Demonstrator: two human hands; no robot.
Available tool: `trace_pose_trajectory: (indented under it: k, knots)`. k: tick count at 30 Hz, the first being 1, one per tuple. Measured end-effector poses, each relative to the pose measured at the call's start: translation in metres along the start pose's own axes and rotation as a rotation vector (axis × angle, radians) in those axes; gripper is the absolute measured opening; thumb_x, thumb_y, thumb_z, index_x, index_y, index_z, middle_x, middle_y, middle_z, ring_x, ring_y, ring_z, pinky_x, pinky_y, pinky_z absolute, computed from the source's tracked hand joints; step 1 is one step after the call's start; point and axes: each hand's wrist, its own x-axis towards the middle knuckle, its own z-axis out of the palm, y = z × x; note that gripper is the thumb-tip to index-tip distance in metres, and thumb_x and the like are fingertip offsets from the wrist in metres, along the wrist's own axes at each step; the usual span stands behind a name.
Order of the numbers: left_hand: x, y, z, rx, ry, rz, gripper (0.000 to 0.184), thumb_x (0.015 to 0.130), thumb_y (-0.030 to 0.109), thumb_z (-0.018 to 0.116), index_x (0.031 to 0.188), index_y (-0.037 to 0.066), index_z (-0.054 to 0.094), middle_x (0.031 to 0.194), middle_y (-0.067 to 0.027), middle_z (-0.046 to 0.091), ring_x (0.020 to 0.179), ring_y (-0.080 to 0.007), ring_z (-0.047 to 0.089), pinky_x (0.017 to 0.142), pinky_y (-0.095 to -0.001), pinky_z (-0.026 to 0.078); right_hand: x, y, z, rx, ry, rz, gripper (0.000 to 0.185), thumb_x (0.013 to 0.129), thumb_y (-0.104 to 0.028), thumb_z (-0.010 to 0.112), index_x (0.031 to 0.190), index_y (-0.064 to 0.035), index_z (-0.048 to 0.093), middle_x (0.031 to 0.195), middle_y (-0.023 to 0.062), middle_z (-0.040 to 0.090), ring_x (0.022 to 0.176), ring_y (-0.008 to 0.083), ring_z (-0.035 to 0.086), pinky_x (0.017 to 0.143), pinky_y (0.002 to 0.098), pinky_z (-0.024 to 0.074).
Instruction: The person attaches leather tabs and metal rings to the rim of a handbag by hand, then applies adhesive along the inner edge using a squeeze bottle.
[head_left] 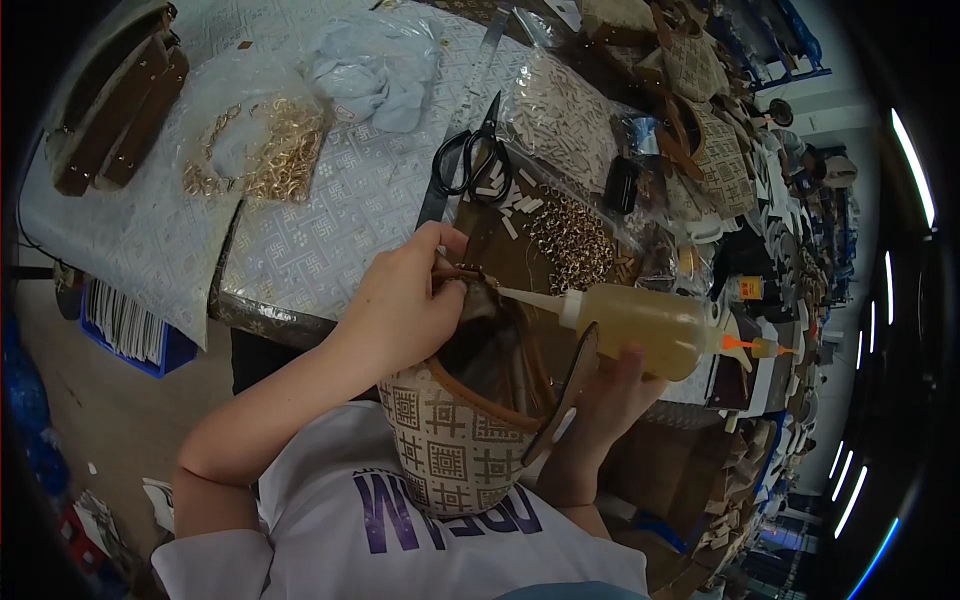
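Observation:
A beige handbag (447,450) with a brown geometric pattern and brown trim hangs open against my body. My left hand (400,300) pinches the bag's brown upper edge, where a small strap piece shows. With my right hand (625,390) I hold a clear squeeze bottle (645,328) of amber liquid, tilted on its side. Its thin white nozzle points left, the tip close to the edge in my left fingers; contact cannot be made out. The bag's brown flap or strap (568,390) partly hides my right hand.
Black scissors (474,160) lie across a metal ruler (440,190) ahead. Beyond my hands are gold rings (575,240) and a plastic bag of white sticks (560,110). Gold chains (285,150) sit in plastic at left. A blue bin (175,345) stands below the table edge.

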Motion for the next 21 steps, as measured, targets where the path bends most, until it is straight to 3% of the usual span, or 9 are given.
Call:
trace_pose_trajectory:
  k: [3, 6, 9, 12, 15, 18, 21]
  knots:
    - [-0.001, -0.003, 0.0, -0.029, 0.008, 0.01, 0.03, 0.078, 0.005, 0.054, 0.107, -0.003, 0.053, 0.077, -0.0167, 0.066, 0.067, -0.0286, 0.064, 0.064, -0.0364, 0.049, 0.013, -0.002, -0.011, 0.385, 0.038, 0.144, 0.052, 0.093, -0.034, 0.058, 0.132, -0.003, 0.042, 0.123, 0.0124, 0.055, 0.109, 0.0239, 0.057, 0.092, 0.0392, 0.0489]
    - [-0.002, -0.001, 0.0, -0.027, 0.002, -0.009, 0.031, 0.079, 0.004, 0.054, 0.108, -0.002, 0.053, 0.078, -0.0164, 0.066, 0.067, -0.0277, 0.065, 0.064, -0.0362, 0.049, 0.016, -0.004, -0.012, 0.35, 0.116, 0.195, 0.054, 0.097, -0.047, 0.043, 0.137, -0.0101, 0.038, 0.131, 0.0126, 0.051, 0.119, 0.0294, 0.051, 0.096, 0.0468, 0.0475]
    - [-0.001, -0.002, 0.0, -0.032, -0.009, -0.026, 0.031, 0.079, 0.004, 0.054, 0.109, -0.002, 0.053, 0.079, -0.0162, 0.067, 0.068, -0.0267, 0.065, 0.064, -0.0354, 0.049, 0.001, 0.003, -0.009, 0.363, 0.054, 0.175, 0.055, 0.094, -0.04, 0.054, 0.131, -0.0004, 0.042, 0.125, 0.012, 0.054, 0.111, 0.0239, 0.056, 0.094, 0.0383, 0.0471]
    - [-0.002, -0.004, 0.001, -0.049, 0.003, -0.025, 0.03, 0.08, 0.004, 0.053, 0.109, -0.002, 0.053, 0.081, -0.0165, 0.067, 0.069, -0.0265, 0.065, 0.065, -0.0354, 0.049, -0.016, 0.012, 0.004, 0.228, -0.018, 0.059, 0.067, 0.088, -0.042, 0.063, 0.133, 0.0004, 0.038, 0.128, 0.0129, 0.051, 0.115, 0.0225, 0.053, 0.095, 0.0374, 0.0454]
    - [-0.004, -0.002, -0.001, -0.066, -0.028, -0.084, 0.033, 0.08, 0.0, 0.058, 0.112, 0.0, 0.052, 0.078, -0.0042, 0.057, 0.071, -0.0087, 0.054, 0.067, -0.0241, 0.045, -0.025, 0.005, 0.017, 0.053, -0.02, 0.052, 0.078, 0.082, -0.041, 0.072, 0.136, 0.0015, 0.035, 0.133, 0.0142, 0.048, 0.119, 0.022, 0.049, 0.098, 0.0364, 0.0428]
    - [-0.004, -0.005, -0.001, -0.04, -0.02, -0.064, 0.033, 0.08, 0.0, 0.059, 0.112, 0.0, 0.052, 0.078, -0.0039, 0.057, 0.071, -0.0087, 0.053, 0.067, -0.024, 0.045, -0.027, 0.008, 0.023, 0.128, -0.054, -0.024, 0.08, 0.08, -0.039, 0.074, 0.136, 0.0025, 0.035, 0.138, 0.0153, 0.045, 0.121, 0.0227, 0.048, 0.101, 0.0365, 0.0404]
    - [-0.004, -0.008, 0.001, -0.033, 0.016, -0.015, 0.031, 0.08, 0.006, 0.054, 0.11, -0.001, 0.053, 0.082, -0.0167, 0.067, 0.068, -0.0272, 0.065, 0.065, -0.0362, 0.049, -0.029, 0.007, 0.026, 0.084, -0.045, -0.036, 0.08, 0.079, -0.035, 0.075, 0.136, 0.0027, 0.034, 0.14, 0.0162, 0.042, 0.123, 0.0238, 0.047, 0.103, 0.0371, 0.0384]
